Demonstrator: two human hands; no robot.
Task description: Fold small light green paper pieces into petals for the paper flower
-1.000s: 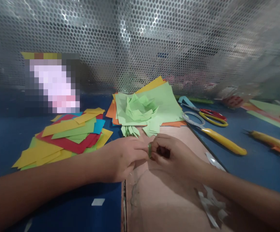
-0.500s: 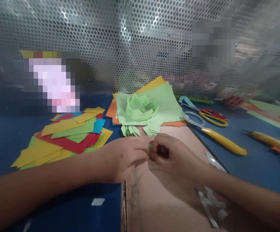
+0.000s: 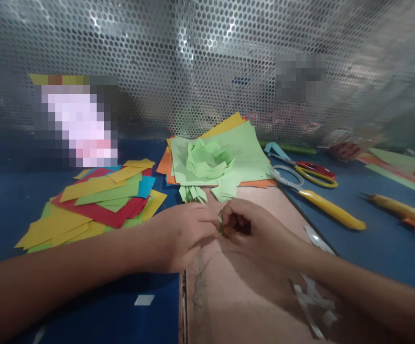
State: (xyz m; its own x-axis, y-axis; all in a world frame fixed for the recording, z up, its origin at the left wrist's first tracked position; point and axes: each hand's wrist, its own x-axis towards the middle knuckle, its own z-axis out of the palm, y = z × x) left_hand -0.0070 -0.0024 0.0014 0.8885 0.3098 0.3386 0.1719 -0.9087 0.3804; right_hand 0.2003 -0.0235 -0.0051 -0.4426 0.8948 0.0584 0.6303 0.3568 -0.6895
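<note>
Over the pinkish board (image 3: 250,296), my left hand (image 3: 182,234) and my right hand (image 3: 245,224) meet with fingertips pinched together. A small bit of light green paper (image 3: 220,223) shows between them; most of it is hidden by the fingers. Just beyond lie two small groups of folded green paper pieces, one on the left (image 3: 192,194) and one on the right (image 3: 225,188). Behind these, a ring of folded green paper (image 3: 211,160) with pointed tips rests on a green sheet (image 3: 254,157), which lies on yellow and orange sheets.
Cut yellow, green, red and blue paper strips (image 3: 96,205) are piled at left. On the blue surface at right lie scissors (image 3: 313,173), a yellow-handled tool with a white ring (image 3: 333,208) and a yellow pen-like tool (image 3: 401,210). White scraps (image 3: 313,306) lie on the board. A perforated metal wall (image 3: 207,62) stands behind.
My right hand has shifted slightly left, closer against my left fingertips, so less of the green paper shows. The things on the table stay where they were.
</note>
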